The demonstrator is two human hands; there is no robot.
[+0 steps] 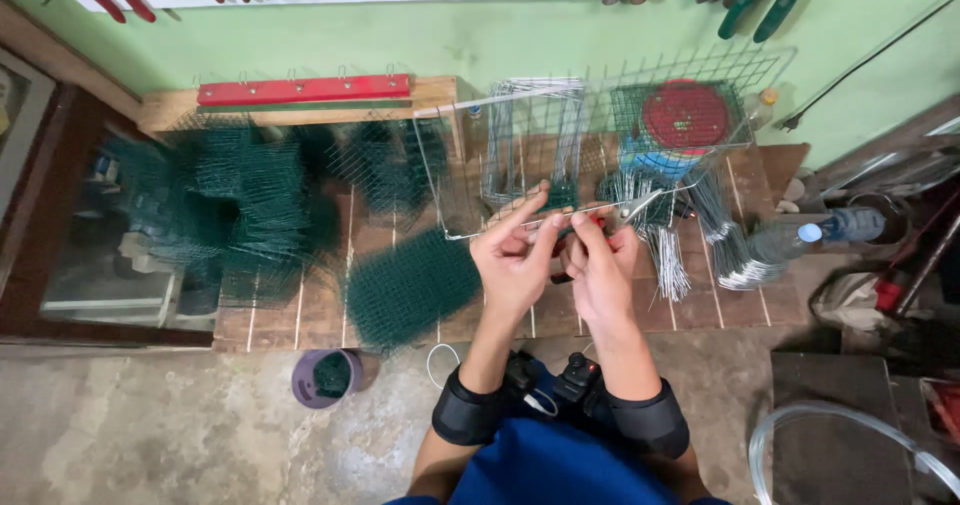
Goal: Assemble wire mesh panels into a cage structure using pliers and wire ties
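Right hand (600,265) hides most of red-handled pliers (640,205) at wire cage (600,135).

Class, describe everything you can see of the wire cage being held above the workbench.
The wire cage is a box of thin, bare silvery wire welded in a square grid, see-through on every side. It is held tilted above the wooden workbench, its open frame facing the camera. The left hand and right hand pinch its lower front edge, where pliers with red handles also meet the wire. Green mesh pieces lie behind it.

packages: none visible | labels, signs, screens: none visible
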